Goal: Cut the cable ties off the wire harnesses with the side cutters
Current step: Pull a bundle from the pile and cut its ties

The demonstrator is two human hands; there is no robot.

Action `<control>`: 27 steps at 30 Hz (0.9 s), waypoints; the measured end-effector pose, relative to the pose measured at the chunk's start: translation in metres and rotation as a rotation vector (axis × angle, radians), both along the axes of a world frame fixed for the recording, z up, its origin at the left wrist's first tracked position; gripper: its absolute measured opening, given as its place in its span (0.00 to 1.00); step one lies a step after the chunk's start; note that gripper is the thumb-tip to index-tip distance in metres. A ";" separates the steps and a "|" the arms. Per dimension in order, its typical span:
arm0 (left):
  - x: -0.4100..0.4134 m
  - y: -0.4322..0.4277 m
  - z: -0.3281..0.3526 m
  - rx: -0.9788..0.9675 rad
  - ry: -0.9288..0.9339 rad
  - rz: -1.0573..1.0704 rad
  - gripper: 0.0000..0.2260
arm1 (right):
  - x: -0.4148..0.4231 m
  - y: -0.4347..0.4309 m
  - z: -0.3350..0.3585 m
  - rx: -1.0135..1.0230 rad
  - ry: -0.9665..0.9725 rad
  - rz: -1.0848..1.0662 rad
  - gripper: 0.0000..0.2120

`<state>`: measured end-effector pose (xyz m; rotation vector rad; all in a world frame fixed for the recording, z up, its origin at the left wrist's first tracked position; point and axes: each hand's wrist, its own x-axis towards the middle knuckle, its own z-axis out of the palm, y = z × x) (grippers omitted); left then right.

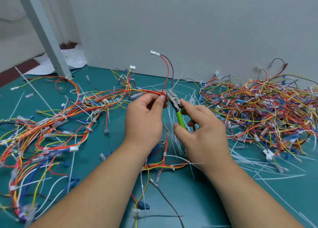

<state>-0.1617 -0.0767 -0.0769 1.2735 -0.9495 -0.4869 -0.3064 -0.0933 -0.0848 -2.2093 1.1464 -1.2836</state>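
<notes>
The left hand (144, 114) is pinching the wire harness (137, 92) above the teal mat (106, 159), fingers curled around it. The right hand (201, 124) is gripping the green side cutters (175, 102), blades closing in on the cable tie (165, 94) — risky, I'd say: they're sitting so close they could nick the red wire (166, 73).

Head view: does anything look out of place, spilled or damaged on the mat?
Nothing looks damaged. Loose cut tie offcuts litter the green mat, as this job would leave. The side cutters in the right hand meet the harness held by the left hand.
</notes>
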 end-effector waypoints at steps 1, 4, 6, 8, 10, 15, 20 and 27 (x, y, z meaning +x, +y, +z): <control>0.000 0.000 0.000 0.001 0.002 0.004 0.09 | 0.000 0.000 0.001 -0.010 0.006 -0.003 0.28; 0.001 0.000 0.001 0.004 0.016 0.009 0.10 | 0.000 0.001 0.001 -0.037 0.028 -0.008 0.28; 0.000 0.000 0.001 0.009 0.019 0.011 0.11 | 0.000 0.000 0.001 -0.039 0.035 -0.001 0.27; 0.000 0.000 0.001 0.011 0.013 0.013 0.11 | 0.000 0.000 0.000 -0.028 0.031 0.009 0.27; 0.000 0.000 0.001 0.011 0.012 0.011 0.11 | 0.000 0.000 0.000 -0.018 0.022 0.011 0.26; 0.000 0.000 0.000 0.020 0.023 0.009 0.11 | 0.000 0.000 0.000 -0.021 0.018 0.019 0.26; 0.000 0.001 0.001 0.000 0.023 -0.004 0.11 | 0.000 -0.001 0.001 -0.034 0.035 0.014 0.27; -0.001 0.001 0.001 0.018 0.034 -0.001 0.11 | 0.000 -0.002 -0.001 -0.027 0.047 0.017 0.26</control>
